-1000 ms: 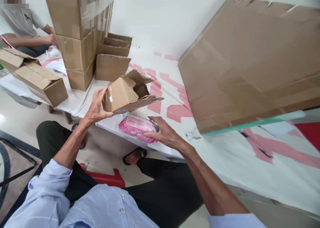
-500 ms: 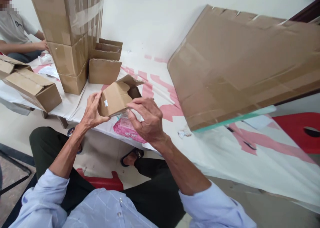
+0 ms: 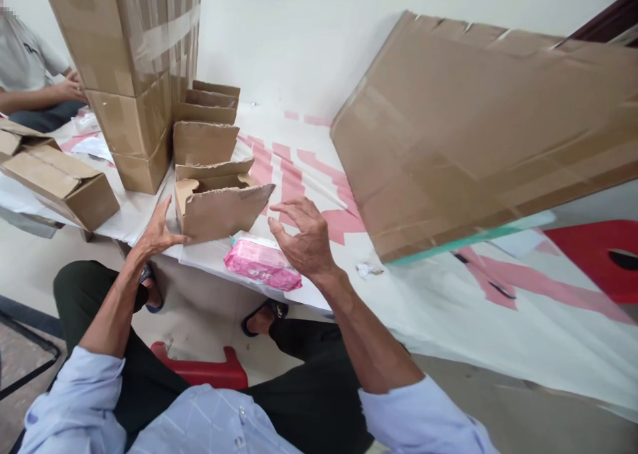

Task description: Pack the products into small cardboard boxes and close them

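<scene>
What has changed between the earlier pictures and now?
The box, earlier tilted in the left hand, now stands upright on the table, opening upward. That hand has opened beside it; the right hand has moved from the pink pack to beside the box. The pack and box stack stayed on the table.

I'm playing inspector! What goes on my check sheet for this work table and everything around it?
Surface: white tablecloth with pink patches.
Job's things: open box, flaps up; pink pack by the tablecloth's near edge.
Clutter: crumpled scrap.
Hands: left hand spread at the open box's lower corner, touch unclear; right hand open, holding nothing.
Cables: nothing seen.
Surroundings: tall box stack; big brown cardboard at right; another person far left.
</scene>
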Demonstrator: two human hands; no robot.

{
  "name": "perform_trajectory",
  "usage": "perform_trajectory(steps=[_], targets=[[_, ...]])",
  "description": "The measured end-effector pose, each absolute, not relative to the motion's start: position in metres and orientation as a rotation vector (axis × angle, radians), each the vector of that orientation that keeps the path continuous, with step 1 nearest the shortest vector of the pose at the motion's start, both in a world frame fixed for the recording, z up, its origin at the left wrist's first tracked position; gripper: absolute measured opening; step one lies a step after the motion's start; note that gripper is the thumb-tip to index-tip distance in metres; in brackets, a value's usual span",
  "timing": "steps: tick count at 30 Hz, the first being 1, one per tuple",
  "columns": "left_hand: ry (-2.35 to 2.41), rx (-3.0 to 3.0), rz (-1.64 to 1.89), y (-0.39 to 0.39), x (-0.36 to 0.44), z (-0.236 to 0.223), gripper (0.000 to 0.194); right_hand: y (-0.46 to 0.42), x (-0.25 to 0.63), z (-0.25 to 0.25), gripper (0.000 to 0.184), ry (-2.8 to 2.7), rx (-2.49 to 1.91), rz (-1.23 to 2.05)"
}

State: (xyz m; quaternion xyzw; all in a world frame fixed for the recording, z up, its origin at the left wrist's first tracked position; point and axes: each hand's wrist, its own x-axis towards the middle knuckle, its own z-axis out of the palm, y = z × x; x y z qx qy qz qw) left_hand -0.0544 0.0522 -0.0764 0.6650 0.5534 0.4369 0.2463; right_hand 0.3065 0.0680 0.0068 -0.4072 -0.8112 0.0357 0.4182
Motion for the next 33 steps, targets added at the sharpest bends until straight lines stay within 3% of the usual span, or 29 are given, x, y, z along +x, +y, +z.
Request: perform_trajectory(steps=[2,6,8,13,17,19,21,24,28,30,33], targets=[[1.533,1.809,1.251,0.051,-0.055,-0.065,0.131,0.070,0.316,-0.001,0.030,-2.126,-1.105,0.145],[1.565,1.847,1.367,0.045,-0.050,-0.042,0.113,0.067,0.335,-0.025,0.076,-2.438,-1.413,0.408],[1.554,1.870,1.369,0.043,-0.044,-0.037,0.104,0.062,0.338,-0.035,0.089,-2.541,-1.525,0.539],[1.617,1.880,1.436,0.034,-0.023,-0.027,0.075,0.052,0.339,-0.038,0.084,-2.415,-1.586,0.721],[1.541,1.898,1.598,0.009,0.001,-0.002,0.042,0.044,0.348,-0.019,0.078,-2.053,-1.448,1.189],[1.298,2.001,1.391,-0.003,0.015,0.015,0.051,0.037,0.351,-0.006,0.071,-1.878,-1.314,1.492],[1.102,2.125,1.143,-0.010,0.028,0.030,0.072,0.029,0.349,0.007,0.067,-1.741,-1.181,1.738],[0.967,2.294,0.913,-0.009,0.041,0.044,0.096,0.021,0.338,0.021,0.066,-1.646,-1.024,1.924],[1.022,2.323,0.775,0.002,0.042,0.050,0.105,0.019,0.328,0.028,0.073,-1.506,-0.872,1.971],[1.129,2.258,0.874,0.007,0.039,0.056,0.107,0.021,0.327,0.030,0.080,-1.421,-0.763,1.901],[1.179,2.087,1.118,0.015,0.038,0.072,0.095,0.027,0.321,0.039,0.088,-1.383,-0.600,1.715]])
